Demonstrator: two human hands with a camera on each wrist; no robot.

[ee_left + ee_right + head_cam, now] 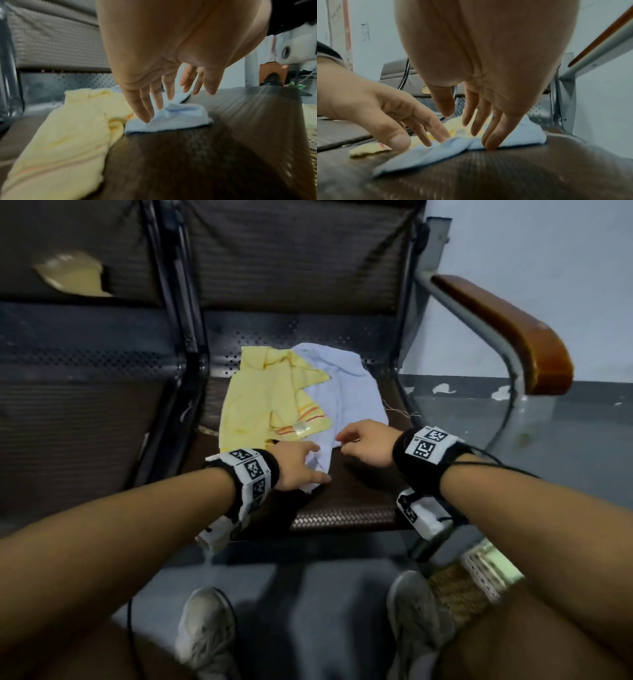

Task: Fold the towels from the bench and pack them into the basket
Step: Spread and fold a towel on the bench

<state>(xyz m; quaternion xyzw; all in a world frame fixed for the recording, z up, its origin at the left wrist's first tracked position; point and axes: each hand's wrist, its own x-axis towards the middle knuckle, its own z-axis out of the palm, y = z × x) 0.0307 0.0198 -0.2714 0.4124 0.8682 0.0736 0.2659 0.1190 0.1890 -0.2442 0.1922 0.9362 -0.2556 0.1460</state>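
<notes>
Our left hand [301,463] and right hand [366,441], fingers straight, touch the blue towel's [346,392] near edge on the surface [356,494]; we should pinch both corners evenly.

A dark brown woven-textured bench seat [356,491] with a perforated metal back edge and a padded brown backrest carries two towels. A crumpled pale yellow towel [253,402] with orange stripes lies on the seat's left side. A rumpled light blue towel [346,392] lies just beside it on the right, the yellow one overlapping its left edge. The blue towel's near corner reaches toward the seat's front. A brown wooden armrest [513,330] on a grey metal frame borders the seat's right side.
</notes>
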